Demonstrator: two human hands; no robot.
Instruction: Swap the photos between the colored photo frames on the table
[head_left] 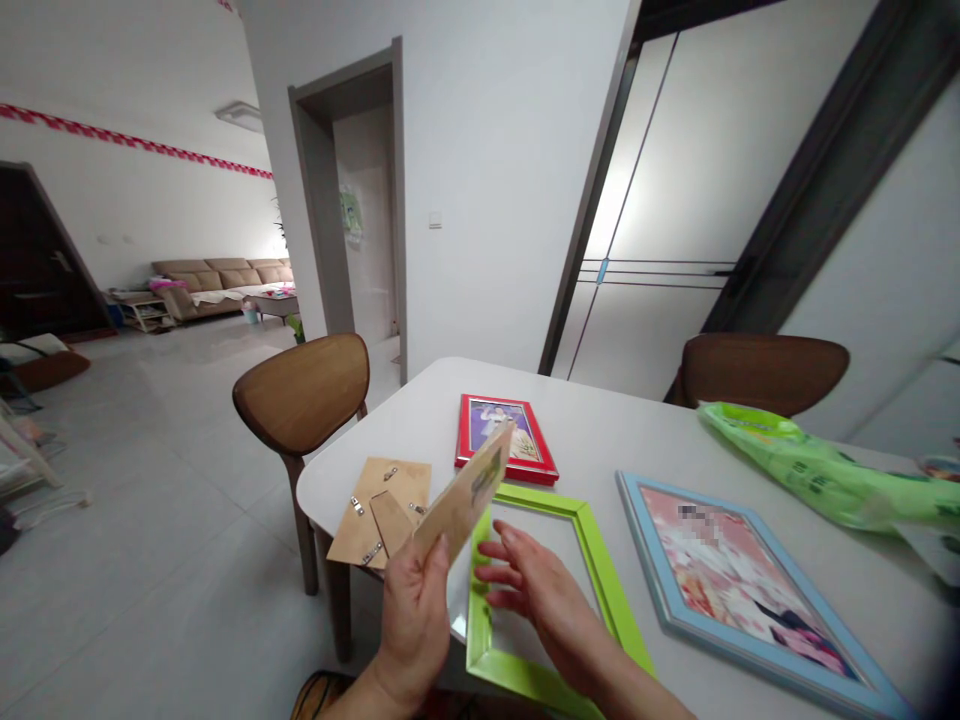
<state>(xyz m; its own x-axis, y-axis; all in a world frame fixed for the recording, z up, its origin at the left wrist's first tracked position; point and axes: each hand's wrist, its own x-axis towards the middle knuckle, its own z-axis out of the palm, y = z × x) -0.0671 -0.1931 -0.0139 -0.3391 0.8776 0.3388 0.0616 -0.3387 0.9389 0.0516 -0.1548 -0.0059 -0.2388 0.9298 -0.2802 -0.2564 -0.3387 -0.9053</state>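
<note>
My left hand (417, 612) grips the lower end of a photo sheet (466, 498), tilted steeply so that only part of its beige, pictured face shows. My right hand (536, 590) is open with fingers apart, just right of the sheet and above a lime-green picture frame (609, 580). That frame lies at the table's near edge, and its middle shows a plain pale surface. Left of the sheet rests a brown frame backing board (358, 520) with metal clips and a stand flap, partly over the table's edge.
Behind the green frame lies a red picture frame (541, 447) holding a photo. A light-blue picture frame (651, 560) with a photo lies to the right. Beyond it, a green plastic bag (832, 475) sits on the white table (592, 415). Brown chairs (311, 395) stand around it.
</note>
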